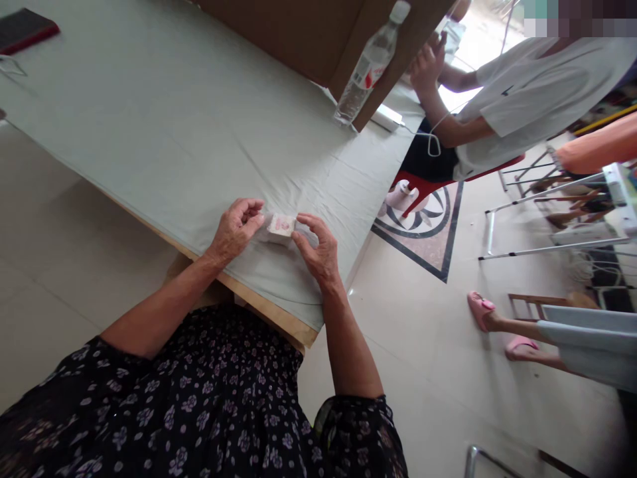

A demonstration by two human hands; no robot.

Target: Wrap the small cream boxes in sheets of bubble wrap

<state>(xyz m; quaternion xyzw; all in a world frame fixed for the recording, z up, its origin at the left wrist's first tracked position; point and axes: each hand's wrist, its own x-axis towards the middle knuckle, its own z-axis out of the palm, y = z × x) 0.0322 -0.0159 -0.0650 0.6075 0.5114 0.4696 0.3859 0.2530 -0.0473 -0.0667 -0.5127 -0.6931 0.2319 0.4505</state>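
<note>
A small white block with pinkish-red print [281, 226] lies between my hands near the corner of the cloth-covered table [164, 126]. Clear, crinkled plastic seems to wrap it and sticks out at both ends. My left hand [237, 231] is at the block's left, thumb and fingertips pinched together by the end of the plastic. On the other side, my right hand [319, 249] has its thumb and forefinger at the block's right edge. Whether the right fingers grip the block itself or the plastic beside it is hard to make out.
A clear plastic bottle [371, 70] stands by a large brown cardboard box [283, 40]. Near it are a white device [388, 118] and cable. A dark red-edged object [24, 30] lies far left. A person in a white shirt [527, 99] sits across; another's pink slippers [481, 311] show at right.
</note>
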